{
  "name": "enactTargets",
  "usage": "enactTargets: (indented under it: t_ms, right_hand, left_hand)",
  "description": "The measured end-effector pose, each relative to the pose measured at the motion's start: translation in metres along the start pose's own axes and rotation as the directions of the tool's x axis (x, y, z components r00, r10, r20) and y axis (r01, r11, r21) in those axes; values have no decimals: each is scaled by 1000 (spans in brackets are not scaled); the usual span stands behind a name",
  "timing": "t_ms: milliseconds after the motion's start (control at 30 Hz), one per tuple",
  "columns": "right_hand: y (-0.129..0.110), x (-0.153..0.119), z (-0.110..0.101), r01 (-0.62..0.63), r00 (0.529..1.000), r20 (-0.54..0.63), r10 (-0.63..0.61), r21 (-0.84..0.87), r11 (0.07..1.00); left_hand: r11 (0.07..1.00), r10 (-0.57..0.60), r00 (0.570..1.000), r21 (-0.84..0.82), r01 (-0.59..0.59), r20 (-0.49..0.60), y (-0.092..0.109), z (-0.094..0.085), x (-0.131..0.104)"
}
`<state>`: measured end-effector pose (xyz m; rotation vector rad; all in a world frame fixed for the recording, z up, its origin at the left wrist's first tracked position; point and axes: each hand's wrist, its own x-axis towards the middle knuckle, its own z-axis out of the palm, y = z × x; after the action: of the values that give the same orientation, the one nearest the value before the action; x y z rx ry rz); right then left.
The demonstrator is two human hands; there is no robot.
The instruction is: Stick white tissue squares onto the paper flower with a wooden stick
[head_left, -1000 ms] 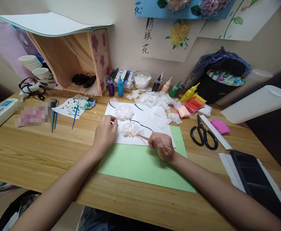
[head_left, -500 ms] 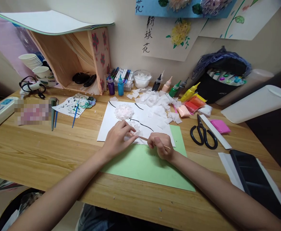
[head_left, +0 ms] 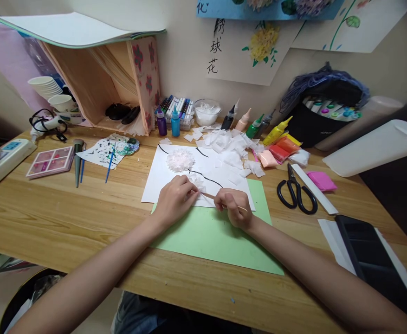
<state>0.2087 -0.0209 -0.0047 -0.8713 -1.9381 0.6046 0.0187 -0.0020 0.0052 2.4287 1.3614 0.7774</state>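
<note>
My right hand is closed around a thin wooden stick, whose tip points left to my left hand. My left hand rests at the lower middle of the white paper, its fingers pinched together by the stick's tip; what they hold is hidden. Just beyond them is a partly covered white tissue flower. A finished-looking pale pink tissue flower sits on the paper, among black curved lines. Green paper lies under the white sheet. Loose tissue squares cover its upper right.
Paint bottles, a marker box and a clear bowl stand at the back. Black scissors and a dark tray lie right. Brushes and a pink palette are at left, near a power strip.
The fingers of my left hand have drawn closer together at the stick's tip. My right hand keeps its grip on the stick, and the view has shifted slightly.
</note>
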Motion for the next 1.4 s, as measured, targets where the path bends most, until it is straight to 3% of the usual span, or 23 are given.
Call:
enactTargets:
  t_ms: [100, 200, 300, 433, 700, 833, 1000, 1133, 1233, 1300, 1400]
  right_hand:
    - [1, 0, 1, 0, 1000, 7, 0, 1, 1000]
    - [2, 0, 1, -12, 1000, 10, 12, 6, 1000]
    - [2, -1, 1, -21, 1000, 16, 21, 10, 1000]
    - [1, 0, 1, -55, 998, 20, 55, 20, 998]
    - [1, 2, 3, -71, 997, -19, 71, 7, 997]
    - [0, 7, 4, -194, 981, -12, 194, 15, 981]
    - [-3, 43, 4, -496, 867, 26, 498, 150, 855]
    - [6, 81, 3, -669, 741, 105, 663, 201, 716]
    - [18, 89, 2, -751, 657, 172, 734, 238, 616]
    - [22, 80, 0, -737, 671, 197, 715, 288, 612]
    - [20, 54, -2, -594, 795, 129, 593, 361, 719]
  left_hand:
    - [998, -56, 996, -44, 53, -69, -5, -5, 3]
    - [972, -230, 962, -84, 220, -148, -20, -11, 7]
    - [926, -376, 923, -78, 370, -84, -40, -12, 12]
    - [947, -318, 947, -62, 315, -52, -53, -9, 14]
    - [954, -299, 953, -46, 297, -47, -52, -7, 14]
    - [956, -294, 955, -34, 292, -38, -51, -8, 15]
    - [959, -284, 958, -35, 283, -38, -51, -8, 16]
    - [959, -281, 959, -53, 279, -37, -53, -8, 15]
    - [960, -278, 960, -59, 275, -36, -53, -7, 15]
    - [960, -277, 960, -54, 274, -39, -52, -8, 15]
    - [961, -273, 961, -52, 271, -38, -51, -8, 15]
